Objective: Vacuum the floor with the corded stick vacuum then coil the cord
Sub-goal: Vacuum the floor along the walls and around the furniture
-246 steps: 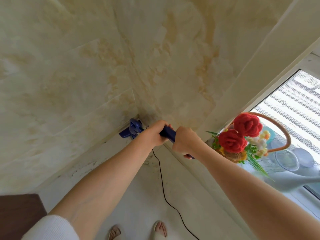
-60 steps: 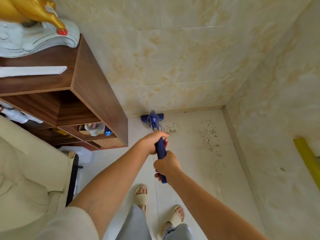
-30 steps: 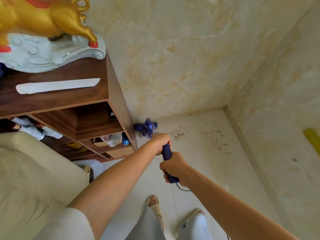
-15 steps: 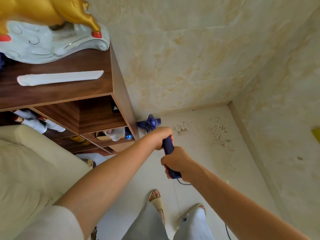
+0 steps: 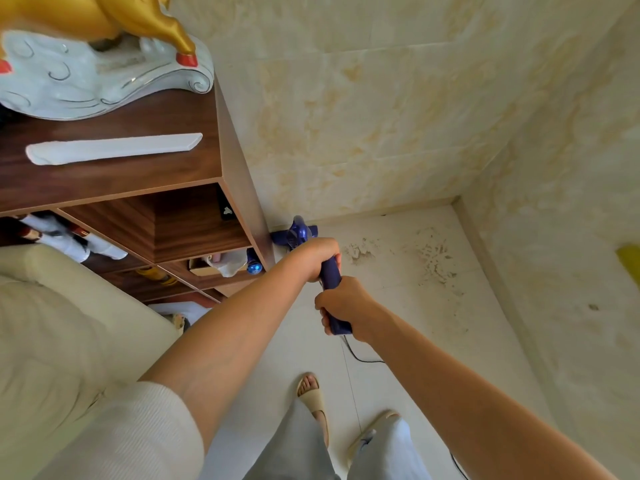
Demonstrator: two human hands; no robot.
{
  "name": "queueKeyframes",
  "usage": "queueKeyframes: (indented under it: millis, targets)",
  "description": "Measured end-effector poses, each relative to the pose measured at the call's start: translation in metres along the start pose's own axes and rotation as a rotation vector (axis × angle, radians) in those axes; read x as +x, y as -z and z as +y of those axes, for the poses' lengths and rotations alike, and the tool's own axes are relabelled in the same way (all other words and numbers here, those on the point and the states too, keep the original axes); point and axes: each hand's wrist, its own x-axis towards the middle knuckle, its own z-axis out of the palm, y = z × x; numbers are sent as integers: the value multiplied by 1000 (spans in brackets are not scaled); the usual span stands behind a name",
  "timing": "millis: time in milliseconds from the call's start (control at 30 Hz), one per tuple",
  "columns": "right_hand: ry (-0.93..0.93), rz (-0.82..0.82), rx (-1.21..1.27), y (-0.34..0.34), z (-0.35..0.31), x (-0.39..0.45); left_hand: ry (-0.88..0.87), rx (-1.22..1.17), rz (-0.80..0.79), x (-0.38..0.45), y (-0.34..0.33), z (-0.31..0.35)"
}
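Both hands grip the blue stick vacuum point(image 5: 330, 271), left hand point(image 5: 313, 259) above right hand point(image 5: 343, 306). Its head sits at twelve o'clock, beside the shelf point(image 5: 239, 188). It looks rigid and light; the trailing cord point(image 5: 360, 355) looks limp.

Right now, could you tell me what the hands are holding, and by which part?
Both hands grip the blue stick vacuum by its handle: left hand higher up, right hand near the end.
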Motion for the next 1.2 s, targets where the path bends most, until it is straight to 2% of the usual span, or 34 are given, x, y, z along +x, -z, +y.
queueKeyframes:
  millis: [300, 533, 800, 933, 1067, 1200]
  targets:
    - [23, 45, -289, 16, 45, -22, 15, -180, -25, -15, -37, -40]
    - [15, -7, -251, 32, 71, -63, 49, -272, -95, -45, -61, -66]
    - [30, 33, -214, 9, 93, -53, 40, -258, -34, -47, -58, -82]
    - [26, 42, -223, -2, 85, -32, 37, -235, -8, -35, -47, -75]
    - [52, 34, -245, -8, 61, -15, 35, -321, 5, -14, -26, -65]
    - [73, 20, -209, -12, 32, -9, 34, -318, -50, -2, -2, -46]
